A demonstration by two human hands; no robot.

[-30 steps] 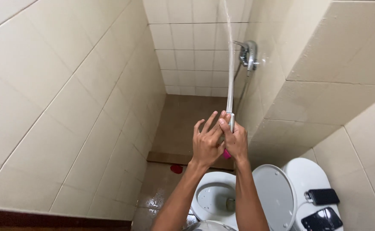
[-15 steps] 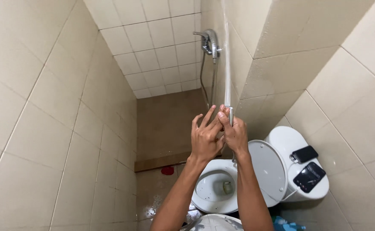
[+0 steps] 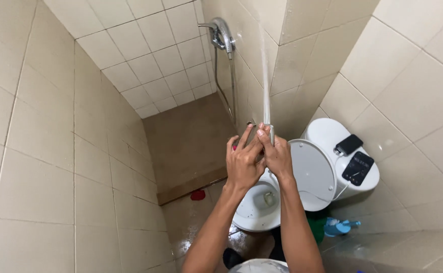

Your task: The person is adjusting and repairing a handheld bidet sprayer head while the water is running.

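My right hand (image 3: 278, 156) grips a small spray nozzle (image 3: 271, 132) held upright above the open toilet bowl (image 3: 254, 205). A thin jet of water (image 3: 265, 76) shoots up from the nozzle along the tiled wall. My left hand (image 3: 242, 161) presses against the right one, fingers spread upward, touching the nozzle area. Both forearms reach up from the bottom of the view. The nozzle's body is mostly hidden by my fingers.
A chrome shower valve (image 3: 222, 34) with a hose hangs on the back-right wall. The raised toilet lid (image 3: 311, 174) leans on the tank (image 3: 332, 136), which carries two dark phones (image 3: 355, 161). A blue bottle (image 3: 338, 226) and a small red thing (image 3: 197, 195) lie on the wet floor.
The view has swung so the shower valve and toilet sit further right and lower. My hands stay clasped on the nozzle and the water jet keeps spraying upward.
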